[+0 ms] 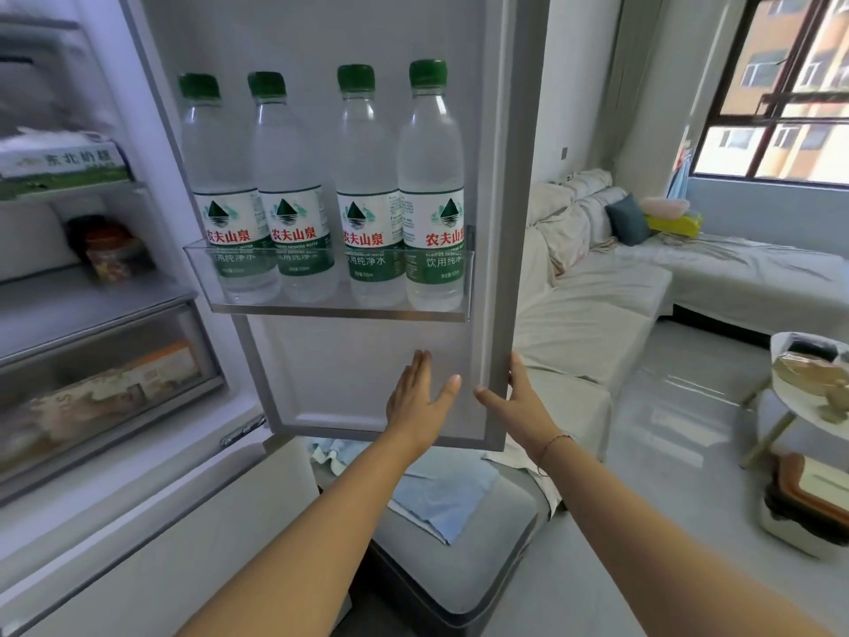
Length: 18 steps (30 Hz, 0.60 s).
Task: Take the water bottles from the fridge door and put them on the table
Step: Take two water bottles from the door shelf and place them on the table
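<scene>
Fridge door (349, 374) stood open. Four water bottles (321, 186) with green caps stood upright in a row in the clear door shelf (331, 310), up above both hands: two touching at the left, a small gap, then two touching at the right. None picked yet.

Left hand (418, 397) was spread wide and flat, palm toward the inner door panel, below the shelf, holding nothing; touching the panel or just off it, couldn't tell. Right hand (519, 402) was just beside it at the door's outer edge, thumb on the inner face and fingers (517, 374) along the edge, loosely on the door, no bottle in it. Thin red cord at that wrist.

Left of the hands: fridge interior (92, 268) with a jar, a carton, a drawer with packaged food, all blurred. Right of the hands: a pale sofa (597, 305) with cushions, farther right a small round desk (808, 406) with some items, well apart from the bottles. Below the arms, a grey stool (459, 544) with a blue cloth (441, 498) on it.
</scene>
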Each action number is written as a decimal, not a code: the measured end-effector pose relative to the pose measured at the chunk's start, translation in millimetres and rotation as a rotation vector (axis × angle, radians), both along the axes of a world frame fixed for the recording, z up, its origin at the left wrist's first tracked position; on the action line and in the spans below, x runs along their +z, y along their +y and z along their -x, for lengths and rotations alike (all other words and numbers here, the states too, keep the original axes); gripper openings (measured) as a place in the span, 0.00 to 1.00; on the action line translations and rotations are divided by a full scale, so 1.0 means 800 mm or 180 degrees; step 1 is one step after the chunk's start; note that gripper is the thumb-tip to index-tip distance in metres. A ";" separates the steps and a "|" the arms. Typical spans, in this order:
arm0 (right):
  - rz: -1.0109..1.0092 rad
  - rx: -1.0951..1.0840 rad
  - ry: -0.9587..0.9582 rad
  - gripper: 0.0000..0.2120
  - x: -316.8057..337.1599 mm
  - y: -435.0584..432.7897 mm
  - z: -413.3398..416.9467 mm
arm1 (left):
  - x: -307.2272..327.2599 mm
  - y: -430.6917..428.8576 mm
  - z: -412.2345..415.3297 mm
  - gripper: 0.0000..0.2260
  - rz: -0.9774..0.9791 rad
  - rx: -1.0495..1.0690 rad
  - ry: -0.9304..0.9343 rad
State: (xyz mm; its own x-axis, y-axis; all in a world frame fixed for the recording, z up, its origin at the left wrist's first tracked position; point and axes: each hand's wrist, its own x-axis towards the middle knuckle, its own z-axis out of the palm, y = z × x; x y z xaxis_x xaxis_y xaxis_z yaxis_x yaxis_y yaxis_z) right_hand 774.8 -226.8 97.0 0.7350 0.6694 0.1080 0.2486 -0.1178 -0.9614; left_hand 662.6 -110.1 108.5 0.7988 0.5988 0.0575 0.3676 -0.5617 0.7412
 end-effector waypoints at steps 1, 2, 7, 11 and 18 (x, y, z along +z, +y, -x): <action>-0.0015 0.0028 0.0000 0.46 0.001 0.002 -0.004 | 0.001 0.002 -0.003 0.32 0.0020 0.0025 0.0004; -0.0016 0.0051 0.0029 0.48 0.001 0.004 -0.010 | 0.002 0.004 -0.005 0.32 0.0031 0.0051 0.0009; -0.0060 0.0134 0.0026 0.45 0.004 0.014 -0.026 | 0.003 0.018 -0.012 0.33 0.0024 0.0224 0.0094; -0.0110 0.0170 -0.0007 0.45 -0.005 0.017 -0.032 | -0.002 0.019 -0.013 0.32 0.0062 0.0318 0.0087; -0.0133 -0.0021 0.0006 0.48 -0.002 0.018 -0.028 | 0.017 -0.007 0.014 0.31 0.0604 0.0447 -0.0746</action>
State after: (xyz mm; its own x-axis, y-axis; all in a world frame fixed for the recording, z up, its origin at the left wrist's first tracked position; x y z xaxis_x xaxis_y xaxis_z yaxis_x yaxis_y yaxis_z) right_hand 797.1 -212.7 95.7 0.7397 0.6593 0.1344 0.2460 -0.0791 -0.9660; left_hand 651.5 -115.5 122.4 0.6860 0.7197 0.1070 0.2387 -0.3615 0.9013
